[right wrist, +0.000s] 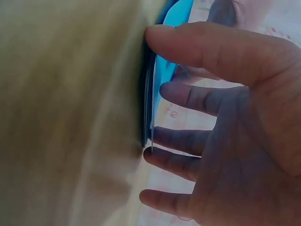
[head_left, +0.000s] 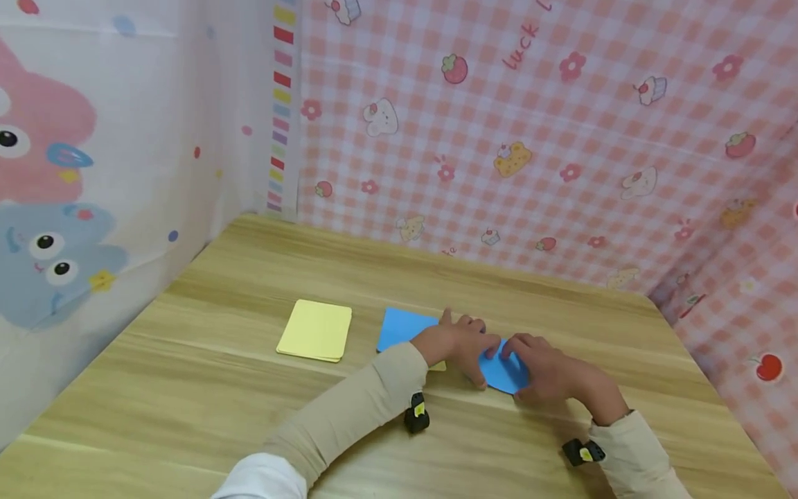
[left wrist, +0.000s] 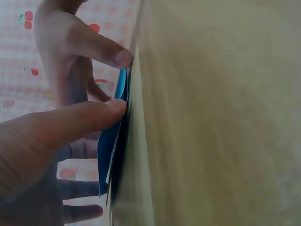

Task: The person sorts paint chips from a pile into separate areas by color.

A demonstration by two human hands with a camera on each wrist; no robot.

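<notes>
"luck" reads on the pink-checked cloth backdrop (head_left: 521, 47). On the wood-grain counter (head_left: 187, 360) lie 3 card groups: 1 pale-yellow square stack (head_left: 316, 329), 1 blue-topped pile (head_left: 402, 327) with yellow beneath, and, farthest right, 1 blue rounded-corner card stack (head_left: 503, 374), its edges held between thumb and fingers by the left hand (head_left: 461, 344) and right hand (head_left: 551, 369).

Blue card stack (head_left: 503, 373): thin cards, blue upper face, low on wooden tabletop (head_left: 486, 450). Layers slightly separated at edge; top card bowed. Left hand (head_left: 460, 343) and right hand (head_left: 551, 367) hold opposite sides, thumbs at near edge. Blue card (head_left: 404, 327), left of stack: flat, partly hidden by left hand, yellow edge protruding beneath. Yellow card stack (head_left: 316, 329), farther left: flat, rounded corners, lower layer slightly offset.
</notes>
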